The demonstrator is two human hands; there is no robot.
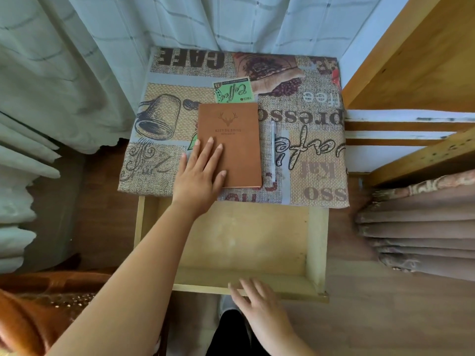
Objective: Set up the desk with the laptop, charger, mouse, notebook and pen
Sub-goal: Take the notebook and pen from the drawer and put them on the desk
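L fingers (209,150) flat on notebook (236,140), pen (273,150) beside

A coffee-themed printed cloth (316,160) covers the small table top. Below its near edge a pale wooden drawer (317,242) stands pulled open. Pale checked curtains (77,60) hang at the far left. A wooden shelf frame (416,57) rises at right, with folded brownish fabric (424,227) beneath it.

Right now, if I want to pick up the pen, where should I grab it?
Probably pinch the pen around its middle, from above, fingers on its two long sides. It lies flat on the desk cloth, just right of the notebook, with a bare gap between them for a fingertip.
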